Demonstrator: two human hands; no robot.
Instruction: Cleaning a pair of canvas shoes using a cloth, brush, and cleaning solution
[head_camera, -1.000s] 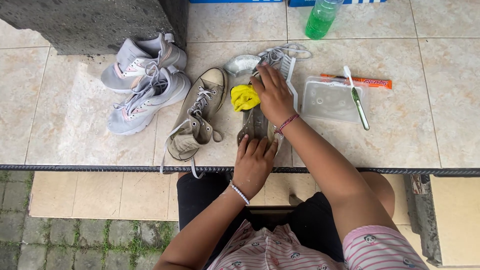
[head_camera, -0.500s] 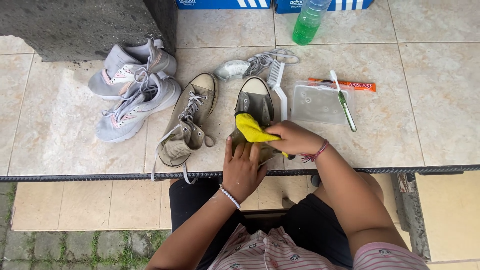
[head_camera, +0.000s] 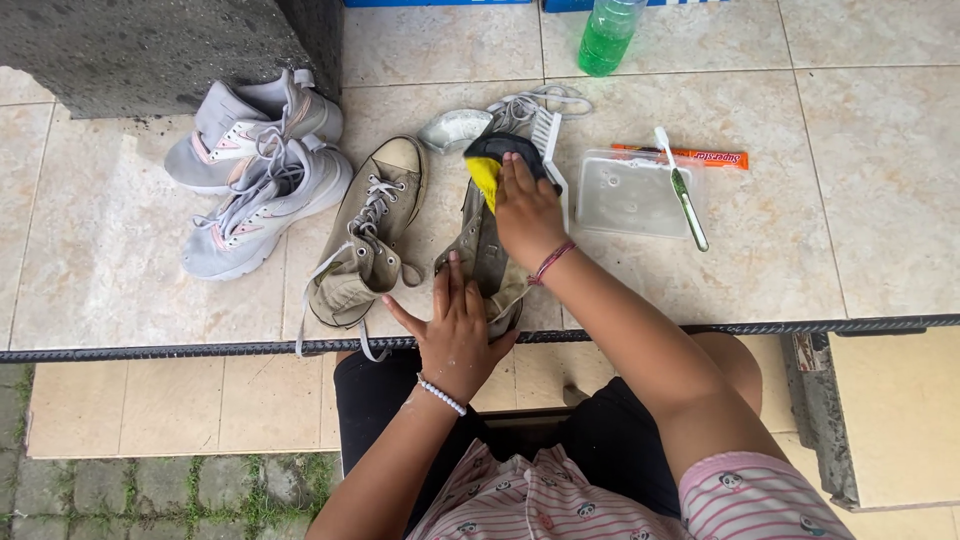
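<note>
Head view: looking straight down on a tiled floor (head_camera: 120, 300) and the person's lap.
Right hand: the right hand (head_camera: 527, 210) lies flat, fingers together, pressing a yellow cloth (head_camera: 484, 178) onto the toe of the grey-olive sneaker (head_camera: 487, 258); it grips nothing that can be seen, and the palm hides most of the cloth.
Left hand: the left hand (head_camera: 455, 330) is open with fingers spread, resting on the heel end of that sneaker, at 6 o'clock from the right hand.
Held sneaker: lies lengthwise between the two hands, toe at 12 o'clock; its middle and heel are largely covered, so the laces cannot be made out.
Second sneaker: a matching laced sneaker (head_camera: 365, 240) lies just beside it at 9 o'clock, laces trailing over the floor edge.
Grey pair: two light grey trainers (head_camera: 255, 170) sit farther off at 10 o'clock, one partly under the other.
Brush: a white brush (head_camera: 550, 150) shows only its edge beside the right hand.
Clear box: a plastic box (head_camera: 630, 195) at 3 o'clock, with a toothbrush (head_camera: 683, 190) across it and an orange tube (head_camera: 700, 156) behind.
Bottle: a green bottle (head_camera: 608, 35) at 1 o'clock, top cut off by the frame.
</note>
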